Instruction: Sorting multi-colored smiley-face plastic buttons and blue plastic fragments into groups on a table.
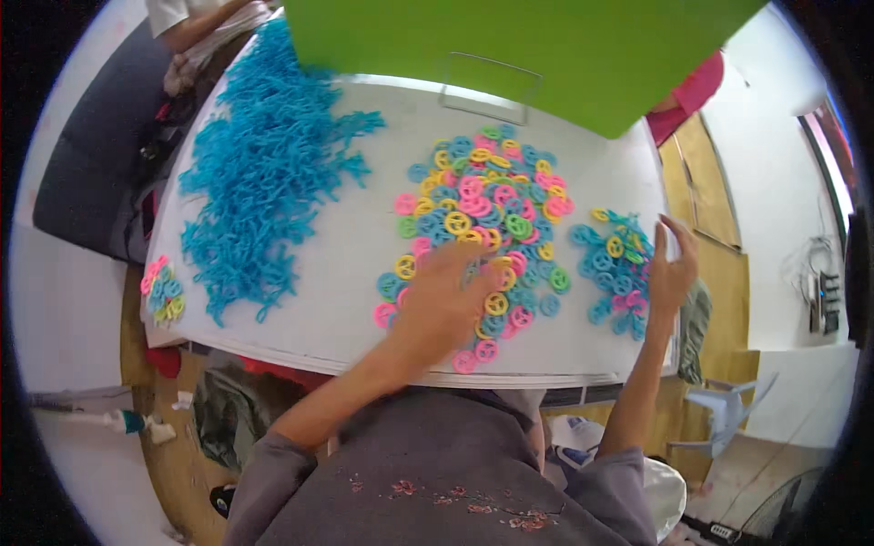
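At the far left of a white counter (346, 300), a small heap (166, 293) of pink, blue and yellow pieces sits near the edge. Beside it sprawls a long mass of blue twigs (255, 173). At center, pink, yellow, green and blue wheels (519, 226) lie in a loose pile, where the person's left hand (460, 287) reaches in, thumb and forefinger among them; whether they pinch a wheel, one cannot tell. A green board (510, 55) stands behind. To the right, wheels mingle with blue pieces in a mixed heap (612, 264); at its outer side the right hand (670, 259) is raised, thumb and finger apart, with nothing visible between them.

Judging by the heaps, the work looks far from finished: the small mixed heap may be the portion done, while most twigs and wheels appear left to handle. No brand, label or writing can be read on the pieces.
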The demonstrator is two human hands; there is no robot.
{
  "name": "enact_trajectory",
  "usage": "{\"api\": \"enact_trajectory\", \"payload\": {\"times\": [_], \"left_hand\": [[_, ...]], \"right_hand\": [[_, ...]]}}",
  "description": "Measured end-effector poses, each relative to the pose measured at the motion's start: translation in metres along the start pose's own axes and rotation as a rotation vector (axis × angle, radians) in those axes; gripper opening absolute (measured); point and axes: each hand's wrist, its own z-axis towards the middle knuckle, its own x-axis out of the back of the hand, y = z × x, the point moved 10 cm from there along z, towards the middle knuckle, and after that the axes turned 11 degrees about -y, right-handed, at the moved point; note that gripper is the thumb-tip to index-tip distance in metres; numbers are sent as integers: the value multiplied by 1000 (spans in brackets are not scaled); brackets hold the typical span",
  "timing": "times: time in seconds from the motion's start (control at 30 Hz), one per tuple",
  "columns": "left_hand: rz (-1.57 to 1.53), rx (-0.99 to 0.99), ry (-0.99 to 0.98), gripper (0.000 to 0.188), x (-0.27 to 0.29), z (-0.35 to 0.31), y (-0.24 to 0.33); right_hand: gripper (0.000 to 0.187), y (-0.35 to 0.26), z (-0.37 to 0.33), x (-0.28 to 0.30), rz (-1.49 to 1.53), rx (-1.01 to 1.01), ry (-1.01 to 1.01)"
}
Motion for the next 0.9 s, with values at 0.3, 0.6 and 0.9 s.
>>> {"api": "enact_trajectory", "payload": {"times": [0.3, 0.6, 0.9], "left_hand": [[765, 321, 77, 23, 111, 29, -143], [207, 169, 577, 8, 170, 3, -70], [-995, 372, 352, 11, 53, -3, -54]], "right_hand": [[13, -73, -18, -23, 334, 77, -50], [17, -120, -41, -41, 558, 201, -123], [44, -192, -64, -84, 1131, 87, -598]]}}
